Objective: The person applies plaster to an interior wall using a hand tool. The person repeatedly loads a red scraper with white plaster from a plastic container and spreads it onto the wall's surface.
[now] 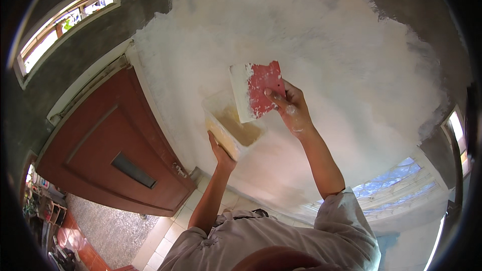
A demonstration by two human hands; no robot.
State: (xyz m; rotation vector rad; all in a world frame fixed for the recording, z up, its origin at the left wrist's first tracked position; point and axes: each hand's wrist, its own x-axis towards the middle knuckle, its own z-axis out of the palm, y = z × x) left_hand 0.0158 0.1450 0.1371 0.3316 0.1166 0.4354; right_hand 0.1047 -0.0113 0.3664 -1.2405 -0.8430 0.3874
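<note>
My right hand is closed on a flat red scraper, its thumb pressed across the face. White filler coats the scraper's left edge, and some is smeared on my wrist. My left hand grips a clear rectangular plastic tub from below and the side. Yellowish-white residue lines the tub, which is tilted with its mouth toward the scraper. The scraper's lower corner overlaps the tub's opening; whether they touch I cannot tell. Beyond both hands spreads a ceiling or wall surface coated in white filler.
Bare dark grey plaster borders the white coat. A red-brown door stands at the left, below a narrow window opening. At the lower right is a window with bars. Shelves with assorted items sit at the lower left.
</note>
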